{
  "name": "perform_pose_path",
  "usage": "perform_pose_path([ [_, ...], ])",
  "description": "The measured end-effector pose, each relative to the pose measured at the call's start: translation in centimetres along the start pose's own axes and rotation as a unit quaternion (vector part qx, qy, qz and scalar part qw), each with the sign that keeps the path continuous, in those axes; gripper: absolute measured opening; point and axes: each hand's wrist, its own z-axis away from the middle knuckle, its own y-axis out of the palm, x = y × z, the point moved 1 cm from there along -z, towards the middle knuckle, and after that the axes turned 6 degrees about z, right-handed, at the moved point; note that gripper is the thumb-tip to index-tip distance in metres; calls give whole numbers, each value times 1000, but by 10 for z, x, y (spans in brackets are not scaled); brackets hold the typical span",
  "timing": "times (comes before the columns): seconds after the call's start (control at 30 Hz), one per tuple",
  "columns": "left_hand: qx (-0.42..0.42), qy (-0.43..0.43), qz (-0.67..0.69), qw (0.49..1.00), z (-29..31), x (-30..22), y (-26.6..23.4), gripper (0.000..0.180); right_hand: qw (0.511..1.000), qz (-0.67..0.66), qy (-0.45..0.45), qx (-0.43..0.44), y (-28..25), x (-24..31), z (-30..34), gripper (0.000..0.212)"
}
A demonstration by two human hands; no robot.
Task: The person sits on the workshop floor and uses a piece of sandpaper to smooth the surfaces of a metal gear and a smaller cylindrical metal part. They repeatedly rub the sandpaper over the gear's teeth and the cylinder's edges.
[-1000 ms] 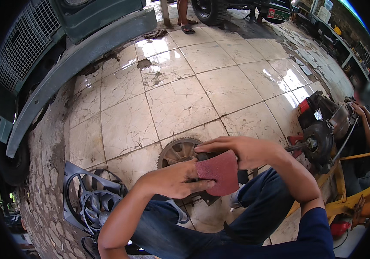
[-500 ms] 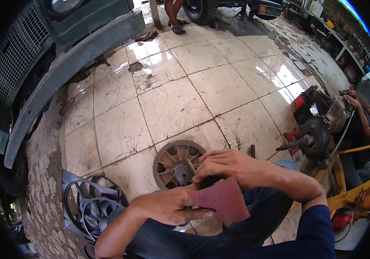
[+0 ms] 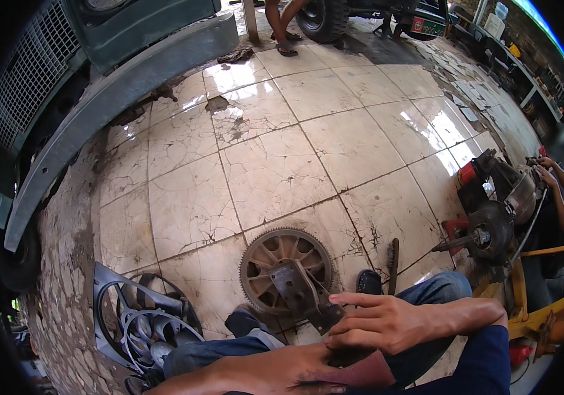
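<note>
Near us, our left grip (image 3: 295, 368) pinches a dull-red abrasive sheet (image 3: 371, 372) between thumb and fingers; the sheet sticks out toward the right, just below our right grip (image 3: 384, 322). That right grip is bent with its fingers pointing left, and we cannot tell whether it grasps anything. Just beyond, a dark metal bracket (image 3: 290, 282) overlaps a toothed wheel (image 3: 286, 254) on the tiled floor (image 3: 268, 164). To the right lies a brush (image 3: 393, 266); near left, a fan shroud (image 3: 112, 316).
</note>
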Motion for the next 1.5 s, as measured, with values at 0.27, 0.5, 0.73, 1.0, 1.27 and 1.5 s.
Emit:
perform_pose_path([
  [0.27, -103, -46, -105, 988, 41, 8, -23, 35, 914, -6, 369, -169, -52, -45, 21, 32],
  [0.5, -192, -120, -25, 974, 40, 8, -40, 34, 959, -31, 280, 0, -17, -47, 1, 43],
  [0.73, -258, -132, 56, 956, 29, 11, -46, 31, 959, -82, 271, -13, -14, -38, -19, 50],
  [1.0, -385, -126, 134, 904, 18, 34, -42, 42, 968, -22, 162, -190, -4, -47, -18, 64],
  [1.27, -421, -18, 279, 863, -1, 22, -32, 47, 969, -27, 106, -219, -2, -54, -19, 81],
  [1.5, -510, -171, -9, 843, -20, 4, -58, 29, 986, -112, 91, -80, -18, -77, 7, 86],
])
